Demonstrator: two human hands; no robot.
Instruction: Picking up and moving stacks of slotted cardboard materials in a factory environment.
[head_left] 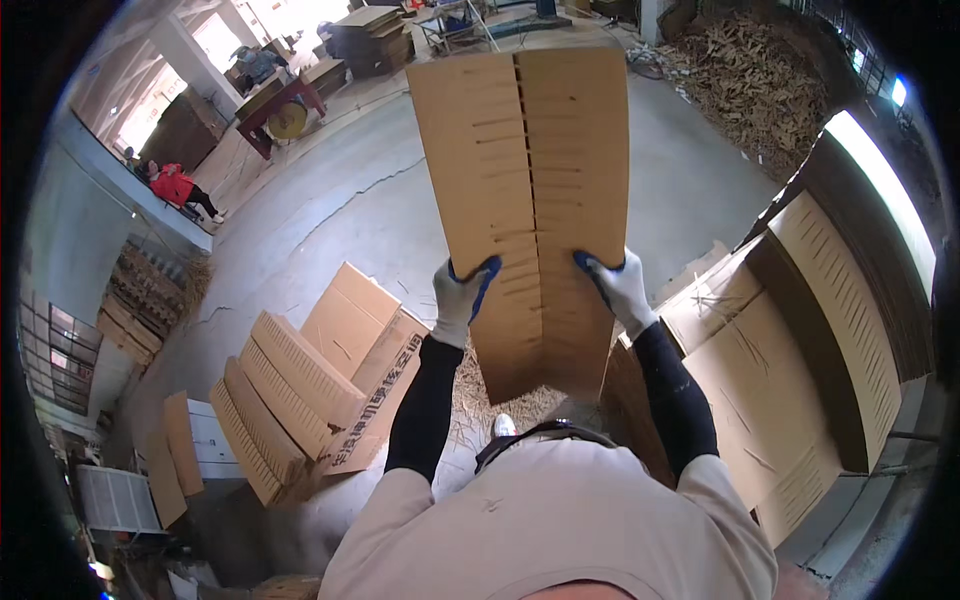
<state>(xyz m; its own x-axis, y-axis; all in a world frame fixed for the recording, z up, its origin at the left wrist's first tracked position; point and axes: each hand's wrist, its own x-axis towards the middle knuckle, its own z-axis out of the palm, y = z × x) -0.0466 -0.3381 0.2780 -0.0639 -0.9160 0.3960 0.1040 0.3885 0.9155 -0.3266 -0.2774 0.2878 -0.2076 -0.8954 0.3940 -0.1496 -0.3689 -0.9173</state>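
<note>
A tall brown cardboard sheet (580,150) stands up in front of me, with a dark slotted line down its middle and short slits on both halves. It is bent slightly along that line. My left hand (463,293), in a white and blue work glove, grips its left side, thumb on the near face. My right hand (618,287), gloved the same way, grips the right side at about the same height. The fingers behind the cardboard are hidden. Whether this is one sheet or several together I cannot tell.
To the left stand slit cardboard stacks (290,370) and a printed cardboard piece (375,400). At right, more cardboard (770,380) lies by a tall curved stack (850,250). A scrap heap (760,80) rises at the back right. A person in red (172,187) sits far left.
</note>
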